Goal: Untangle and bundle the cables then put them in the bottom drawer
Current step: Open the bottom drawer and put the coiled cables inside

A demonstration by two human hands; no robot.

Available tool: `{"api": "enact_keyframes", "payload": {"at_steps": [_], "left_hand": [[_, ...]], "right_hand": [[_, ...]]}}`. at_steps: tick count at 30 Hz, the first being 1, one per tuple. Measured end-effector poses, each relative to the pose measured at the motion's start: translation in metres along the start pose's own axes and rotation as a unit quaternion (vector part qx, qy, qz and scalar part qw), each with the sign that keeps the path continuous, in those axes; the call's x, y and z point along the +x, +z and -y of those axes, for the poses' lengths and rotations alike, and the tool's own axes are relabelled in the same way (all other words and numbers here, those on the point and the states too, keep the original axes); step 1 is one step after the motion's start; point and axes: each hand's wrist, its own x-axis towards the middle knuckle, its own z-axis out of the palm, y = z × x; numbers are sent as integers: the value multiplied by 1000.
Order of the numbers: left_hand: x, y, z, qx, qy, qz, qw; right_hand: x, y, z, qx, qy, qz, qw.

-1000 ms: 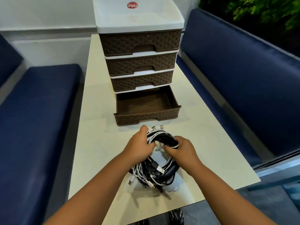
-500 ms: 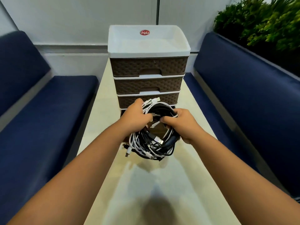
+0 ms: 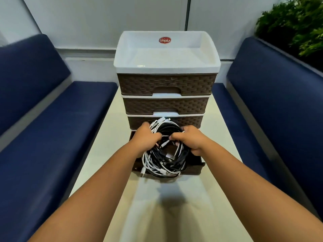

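One coiled bundle of cables (image 3: 165,154), black and white strands mixed (individual count cannot be told), is held above the open bottom drawer (image 3: 199,167), its lower loops hanging over the drawer's near front wall. Two hands carry it: the left hand (image 3: 146,139) grips the bundle's left side, the right hand (image 3: 189,141) its right side, the fingers of both curled tight around the strands. The drawer unit (image 3: 167,84) stands at the middle of the pale bench (image 3: 227,140): four brown woven-pattern drawers, three closed above, one pulled out at the bottom, under one white top tray bearing a red label. Two blue upholstered seats flank the bench, one left (image 3: 52,119), one right (image 3: 279,110). Green foliage (image 3: 297,27) shows far right.
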Motion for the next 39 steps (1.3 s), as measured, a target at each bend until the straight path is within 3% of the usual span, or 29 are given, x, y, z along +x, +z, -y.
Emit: {"api": "enact_keyframes", "payload": {"at_steps": [9, 19, 23, 26, 29, 35, 39], "left_hand": [[20, 18, 27, -59, -194, 160, 966], [39, 23, 33, -130, -312, 240, 910], [43, 26, 40, -195, -316, 184, 910], [50, 32, 46, -240, -318, 108, 911], [49, 39, 43, -265, -329, 80, 903], [71, 64, 64, -376, -347, -41, 858], [49, 60, 45, -374, -285, -91, 878]], "right_hand": [[28, 2, -24, -48, 130, 31, 990], [37, 9, -24, -39, 185, 27, 982], [30, 6, -25, 79, 197, 34, 977], [25, 6, -32, 120, 189, -9, 974], [18, 11, -40, 128, 162, -52, 977], [2, 8, -41, -14, 120, -97, 988], [-11, 8, -42, -100, 41, -115, 987]]}}
